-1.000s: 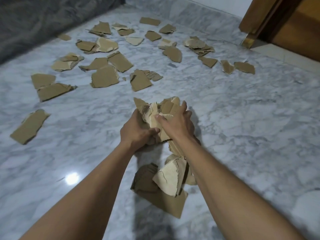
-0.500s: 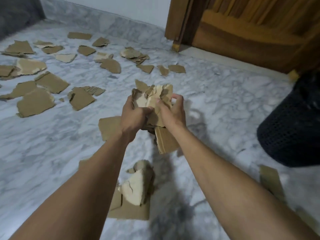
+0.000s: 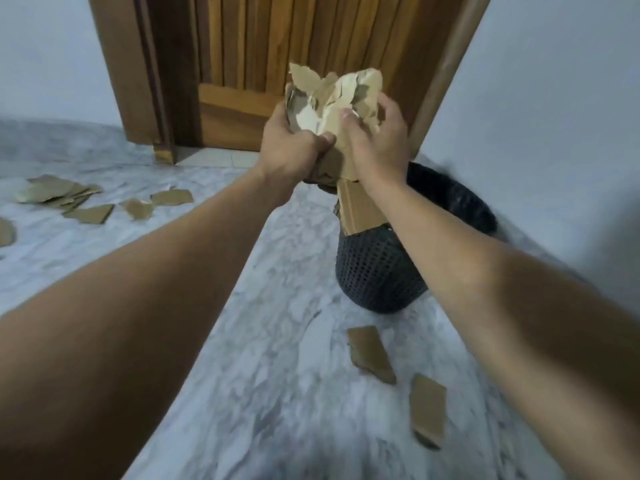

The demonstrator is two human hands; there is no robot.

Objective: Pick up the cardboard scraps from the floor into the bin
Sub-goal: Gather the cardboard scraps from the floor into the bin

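Both hands, the left hand (image 3: 291, 147) and right hand (image 3: 375, 147), are gripping a bundle of cardboard scraps (image 3: 334, 98) above the black mesh bin (image 3: 377, 271); loose scraps (image 3: 370, 353) are lying on the marble floor (image 3: 277, 341).

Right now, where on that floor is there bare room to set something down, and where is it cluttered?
Bare floor runs down the middle, between the left scraps by the door and the bin. It is crowded in that left cluster and where two scraps lie in front of the bin. The left hand and right hand grip a bundle.
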